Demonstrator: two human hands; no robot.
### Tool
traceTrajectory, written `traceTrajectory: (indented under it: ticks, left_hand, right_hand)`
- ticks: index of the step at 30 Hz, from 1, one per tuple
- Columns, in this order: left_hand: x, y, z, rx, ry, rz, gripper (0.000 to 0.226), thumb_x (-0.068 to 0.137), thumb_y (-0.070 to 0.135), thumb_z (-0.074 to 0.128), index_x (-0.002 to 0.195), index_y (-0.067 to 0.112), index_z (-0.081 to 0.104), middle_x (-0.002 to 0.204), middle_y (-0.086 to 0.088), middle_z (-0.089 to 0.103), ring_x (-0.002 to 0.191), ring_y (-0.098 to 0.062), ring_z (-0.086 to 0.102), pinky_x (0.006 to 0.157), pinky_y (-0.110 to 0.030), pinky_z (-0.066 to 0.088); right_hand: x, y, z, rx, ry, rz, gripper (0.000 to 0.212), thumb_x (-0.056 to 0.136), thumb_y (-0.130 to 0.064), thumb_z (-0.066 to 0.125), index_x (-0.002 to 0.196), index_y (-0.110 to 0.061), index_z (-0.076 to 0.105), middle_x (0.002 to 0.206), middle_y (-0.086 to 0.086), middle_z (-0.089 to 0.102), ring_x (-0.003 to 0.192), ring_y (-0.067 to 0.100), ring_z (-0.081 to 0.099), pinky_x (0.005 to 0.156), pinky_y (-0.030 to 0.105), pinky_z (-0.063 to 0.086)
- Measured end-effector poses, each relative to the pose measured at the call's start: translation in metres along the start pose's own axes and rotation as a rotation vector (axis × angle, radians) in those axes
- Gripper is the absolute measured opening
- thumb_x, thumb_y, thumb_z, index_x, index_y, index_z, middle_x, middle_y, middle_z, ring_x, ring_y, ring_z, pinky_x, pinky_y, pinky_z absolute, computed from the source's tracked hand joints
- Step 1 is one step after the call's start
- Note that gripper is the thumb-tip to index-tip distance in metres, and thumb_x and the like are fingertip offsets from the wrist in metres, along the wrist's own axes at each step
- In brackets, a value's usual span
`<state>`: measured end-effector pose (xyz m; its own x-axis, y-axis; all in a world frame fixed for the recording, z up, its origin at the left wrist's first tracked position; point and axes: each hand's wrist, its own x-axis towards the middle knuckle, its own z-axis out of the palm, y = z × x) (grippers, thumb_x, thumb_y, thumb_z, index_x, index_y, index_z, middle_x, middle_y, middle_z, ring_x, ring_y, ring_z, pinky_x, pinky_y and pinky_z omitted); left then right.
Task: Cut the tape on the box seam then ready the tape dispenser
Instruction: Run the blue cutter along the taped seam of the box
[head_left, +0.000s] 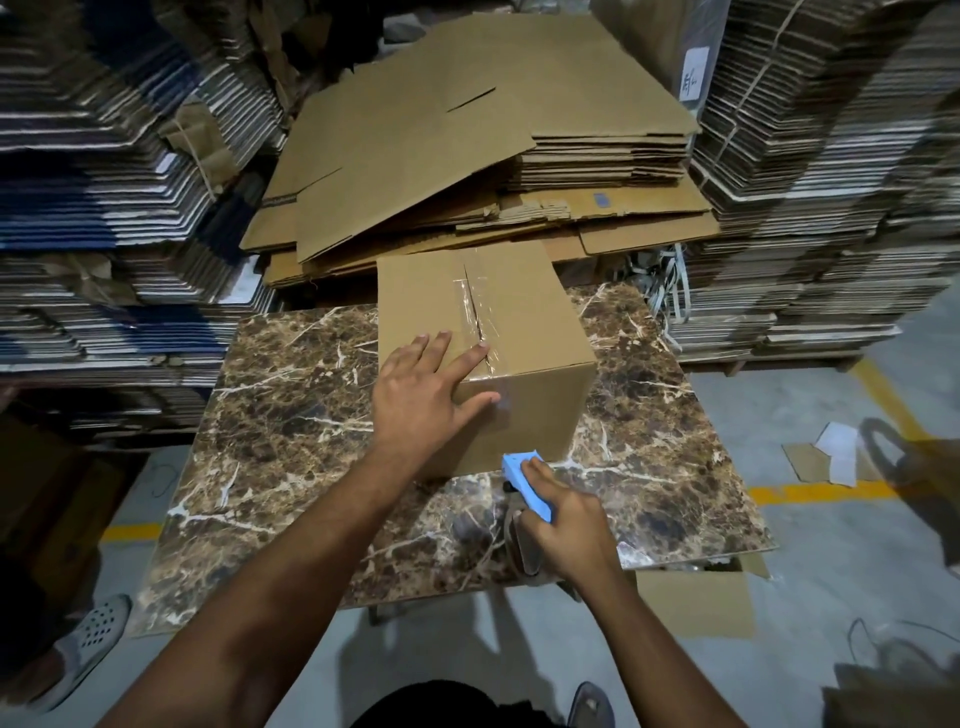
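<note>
Closed box (488, 358), taped seam, at table (291, 415) far edge.
Left hand (426, 387) fingers spread flat on it; right hand (563, 525) fingers gripping tape dispenser (522, 480).

Box (483, 338) blocks mid-table (291, 415); bare marble either side, apparently clear.

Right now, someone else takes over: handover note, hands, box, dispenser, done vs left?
Left hand: flat on the cardboard box, fingers on its near top edge, thumb on the front face, steadying it; nothing held.
Right hand: closed on the blue tape dispenser, low at the box's near face.
Box sits on the marble-pattern tabletop.
Done: clear tape runs along the top seam and over the near edge.
Left: whether the tape is cut from the dispenser can't be told; check, cut, then ready the dispenser.
</note>
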<state>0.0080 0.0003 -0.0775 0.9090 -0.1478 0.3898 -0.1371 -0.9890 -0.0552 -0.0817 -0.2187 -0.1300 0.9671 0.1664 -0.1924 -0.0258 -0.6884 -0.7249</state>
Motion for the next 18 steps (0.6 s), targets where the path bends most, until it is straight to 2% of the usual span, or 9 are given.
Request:
traceTrajectory:
  ticks: [3,5,8,11,14,18]
  left_hand:
    - [0.0,0.015,0.009,0.022,0.055,-0.062,0.067,0.088,0.08,0.041,0.138,0.039,0.056,0.142,-0.011,0.061,0.133,-0.033,0.055,0.109,-0.05,0.041]
    - [0.0,0.021,0.016,0.057,0.097,-0.08,0.067,0.087,0.08,0.045,0.134,0.034,0.06,0.138,-0.011,0.064,0.129,-0.033,0.058,0.102,-0.047,0.043]
    - [0.002,0.017,0.02,0.115,0.175,-0.032,0.07,0.085,0.081,0.048,0.129,0.03,0.063,0.13,-0.009,0.068,0.12,-0.031,0.063,0.086,-0.041,0.045]
    - [0.002,0.012,0.023,0.171,0.259,0.042,0.074,0.085,0.082,0.046,0.126,0.025,0.066,0.124,-0.008,0.071,0.112,-0.03,0.067,0.076,-0.038,0.045]
    - [0.0,0.01,0.025,0.183,0.27,0.085,0.078,0.084,0.083,0.047,0.128,0.021,0.064,0.124,-0.008,0.07,0.111,-0.03,0.067,0.075,-0.039,0.044]
    - [-0.005,0.007,0.02,0.157,0.209,0.1,0.087,0.079,0.086,0.049,0.136,0.022,0.058,0.132,-0.008,0.065,0.117,-0.03,0.063,0.08,-0.041,0.042]
  right_hand:
    - [-0.002,0.002,0.0,0.011,0.043,-0.011,0.061,0.084,-0.029,0.063,0.144,-0.037,0.052,0.154,-0.014,0.044,0.13,0.014,0.058,0.105,0.03,0.049]
    - [-0.003,0.003,0.0,0.032,0.066,-0.01,0.06,0.084,-0.026,0.065,0.143,-0.034,0.053,0.153,-0.013,0.045,0.131,0.011,0.057,0.106,0.026,0.046]
    - [-0.004,0.005,0.001,0.053,0.087,-0.018,0.061,0.084,-0.024,0.067,0.143,-0.032,0.054,0.153,-0.011,0.046,0.134,0.009,0.053,0.108,0.02,0.039]
    - [-0.004,0.006,0.001,0.056,0.098,-0.024,0.062,0.083,-0.025,0.066,0.143,-0.033,0.053,0.154,-0.012,0.045,0.134,0.007,0.052,0.11,0.022,0.04]
    - [-0.004,0.005,0.002,0.056,0.103,-0.036,0.062,0.085,-0.024,0.066,0.144,-0.033,0.052,0.155,-0.013,0.044,0.135,0.007,0.051,0.11,0.02,0.038]
    - [-0.006,0.002,0.003,0.031,0.118,-0.062,0.062,0.086,-0.026,0.065,0.145,-0.037,0.05,0.155,-0.016,0.042,0.132,0.009,0.055,0.107,0.026,0.044]
